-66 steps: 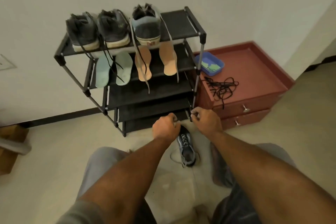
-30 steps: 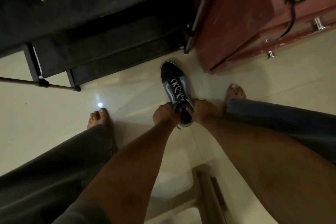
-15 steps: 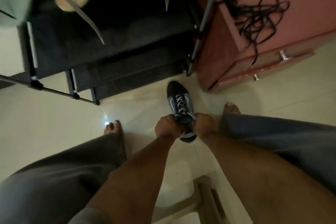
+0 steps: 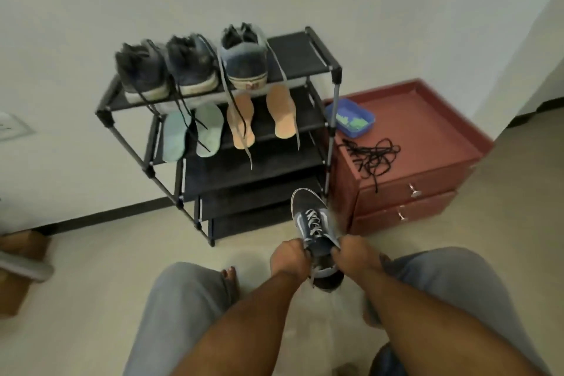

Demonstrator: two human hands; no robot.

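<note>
- The left hand [image 4: 288, 257] and right hand [image 4: 355, 253] are both curled round the heel end of the blue sneaker [image 4: 314, 223], each pinching one side of its collar. The sneaker sits between them, toe pointing away, and it looks to be off the floor.
- With the grip only at the heel, the long toe end is unsupported. It could dip or twist if either pinch loosens.
- A pale lace end [image 4: 314, 275] dangles just below the hands. It could catch under a knee or on the bare foot [image 4: 229, 275] to the left of the left hand.
- Just beyond the toe are the low shelves of the shoe rack [image 4: 335, 76]. Its front post and the corner of the red drawer unit [image 4: 427, 122], ahead and to the right, leave a narrow gap, so a straight push forward could knock either one.
- Higher up and further ahead, three shoes [image 4: 244, 61] fill most of the top shelf, and only its right end is bare.
- Laces hang from those shoes across the insoles [image 4: 241, 122] on the shelf below, and the sneaker could drag them on its way up.
- Black laces [image 4: 372, 156] and a blue tray [image 4: 351, 119] lie on the drawer unit, well to the right of the hands.
</note>
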